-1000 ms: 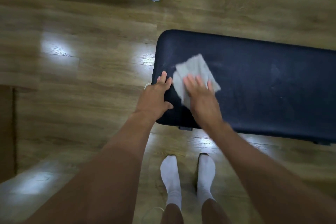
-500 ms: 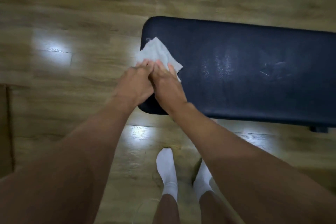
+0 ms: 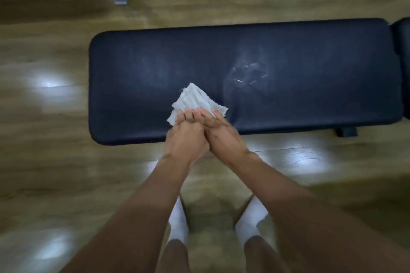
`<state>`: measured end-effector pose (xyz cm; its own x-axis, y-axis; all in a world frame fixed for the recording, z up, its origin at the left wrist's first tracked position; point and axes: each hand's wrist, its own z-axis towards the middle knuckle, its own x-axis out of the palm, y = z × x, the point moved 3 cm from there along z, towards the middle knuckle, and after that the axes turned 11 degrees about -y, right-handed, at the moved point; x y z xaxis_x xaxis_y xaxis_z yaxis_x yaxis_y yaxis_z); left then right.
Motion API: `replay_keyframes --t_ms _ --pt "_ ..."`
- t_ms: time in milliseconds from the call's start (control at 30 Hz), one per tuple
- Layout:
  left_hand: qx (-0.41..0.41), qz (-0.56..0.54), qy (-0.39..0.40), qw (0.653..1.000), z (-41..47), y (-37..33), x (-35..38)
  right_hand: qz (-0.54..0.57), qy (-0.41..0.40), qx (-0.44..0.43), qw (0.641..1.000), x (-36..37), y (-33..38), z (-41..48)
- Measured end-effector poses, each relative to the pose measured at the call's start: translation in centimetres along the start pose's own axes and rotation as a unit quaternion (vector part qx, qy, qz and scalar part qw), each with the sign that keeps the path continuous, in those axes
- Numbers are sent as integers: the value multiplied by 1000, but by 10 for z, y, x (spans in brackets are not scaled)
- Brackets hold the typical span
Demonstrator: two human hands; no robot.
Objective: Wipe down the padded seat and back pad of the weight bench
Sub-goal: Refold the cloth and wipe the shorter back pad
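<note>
Moved along from the end of the back pad (image 3: 310, 62), the cloth (image 3: 195, 99) now lies just left of the dented patch (image 3: 248, 75), left hand (image 3: 186, 137) and right hand (image 3: 221, 133) pressing it with flat, uncurled fingers (image 3: 188, 115), seemingly to scrub harder.

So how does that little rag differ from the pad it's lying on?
The rag is pale grey; the bench pad is dark navy. The rag is small and covers only a patch near the pad's near edge, while the pad spans most of the view. The rag has frayed, rumpled edges; the pad has smooth rounded ones. Both are roughly rectangular.
</note>
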<state>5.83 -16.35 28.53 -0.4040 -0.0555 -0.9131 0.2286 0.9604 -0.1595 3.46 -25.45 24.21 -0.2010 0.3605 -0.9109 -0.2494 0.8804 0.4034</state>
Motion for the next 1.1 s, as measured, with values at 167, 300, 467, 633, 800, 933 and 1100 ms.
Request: replay_keyframes --t_ms 167,300,467,633,800,933,1100 --pt "71 -30 -19 997 27 -140 21 11 -31 69 997 -53 -120 -70" --pt "128 -32 -29 991 47 -248 33 23 -57 124 990 -93 -209 -123" --pt "196 -31 -18 980 65 -361 44 28 -73 216 973 -131 -302 -179" --pt "227 -24 6 974 74 -423 47 54 -97 255 961 -157 -350 -208" --pt "272 -28 0 962 81 -444 49 124 -126 308 935 -169 -364 -224" --pt "320 45 -60 944 88 -444 49 90 -151 327 928 -176 -367 -222" --pt "340 10 -123 932 113 -438 23 181 -243 350 886 -205 -372 -215"
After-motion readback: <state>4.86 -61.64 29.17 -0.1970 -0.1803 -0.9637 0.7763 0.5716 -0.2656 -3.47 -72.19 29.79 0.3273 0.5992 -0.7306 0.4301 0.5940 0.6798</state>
